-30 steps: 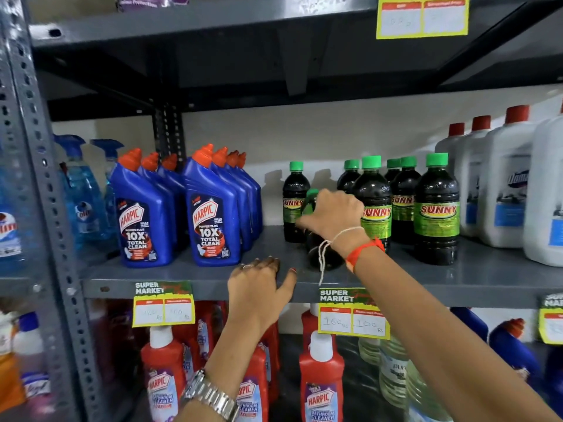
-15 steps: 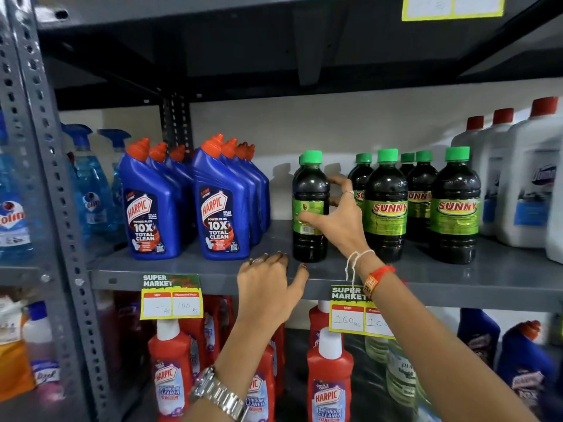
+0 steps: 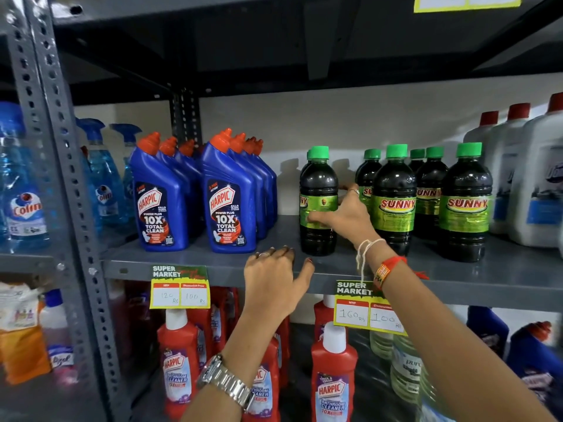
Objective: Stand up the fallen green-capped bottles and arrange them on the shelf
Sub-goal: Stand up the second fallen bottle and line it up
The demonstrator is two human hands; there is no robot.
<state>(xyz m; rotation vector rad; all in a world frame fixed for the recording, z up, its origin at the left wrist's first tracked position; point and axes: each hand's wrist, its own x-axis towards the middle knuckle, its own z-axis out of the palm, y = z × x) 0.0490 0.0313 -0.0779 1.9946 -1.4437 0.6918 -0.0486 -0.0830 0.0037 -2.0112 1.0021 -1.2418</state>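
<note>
A dark green-capped bottle [image 3: 318,184] stands upright on the grey shelf [image 3: 502,269], left of the others. My right hand [image 3: 347,219] grips it at the label, thumb in front and fingers round its right side. A second green cap peeks out just behind it. Several more green-capped "Sunny" bottles [image 3: 396,196] stand upright in rows to the right, the nearest one [image 3: 464,202] at the front. My left hand [image 3: 274,278] rests on the shelf's front edge with fingers spread and nothing in it.
Blue Harpic bottles [image 3: 228,202] fill the shelf to the left, with a gap between them and the held bottle. White jugs with red caps [image 3: 536,184] stand at the right. Red Harpic bottles [image 3: 332,376] sit on the shelf below. Price tags [image 3: 179,287] hang from the edge.
The bottle under my right hand was low and tipped a second ago; it now stands upright in my grip. My left hand has stayed on the shelf edge.
</note>
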